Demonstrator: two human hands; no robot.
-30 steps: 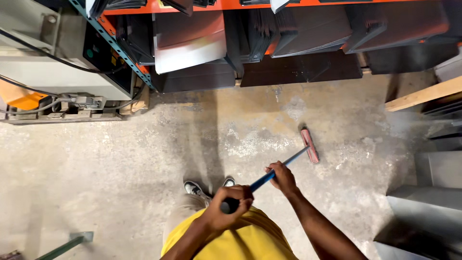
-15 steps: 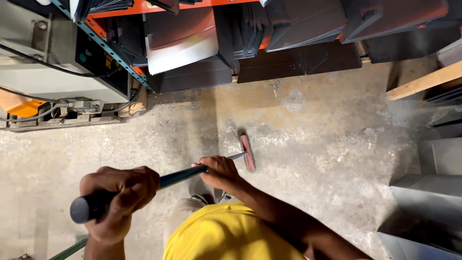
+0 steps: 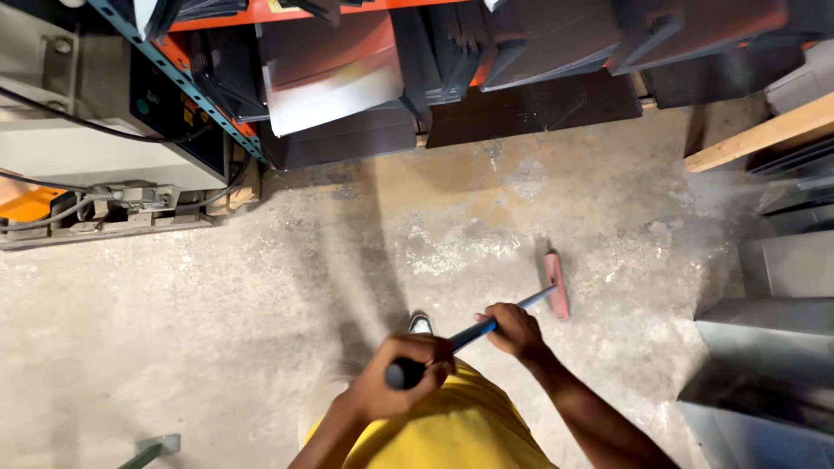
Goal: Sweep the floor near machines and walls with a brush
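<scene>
Swung back right since a moment ago: broom head (image 3: 556, 285) now far right on the concrete floor (image 3: 217, 330). Left hand (image 3: 408, 375) wrapped round the handle's near end, right hand (image 3: 514, 330) clasping farther along for leverage.

A dusty concrete floor (image 3: 261, 313) is filling the middle. Dark metal sheets (image 3: 521, 52) are leaning on an orange rack (image 3: 287, 13) at twelve o'clock. A grey machine (image 3: 78, 130) is sitting at ten, a wooden plank (image 3: 764, 135) at two, and grey metal ducts (image 3: 764, 347) at four.
</scene>
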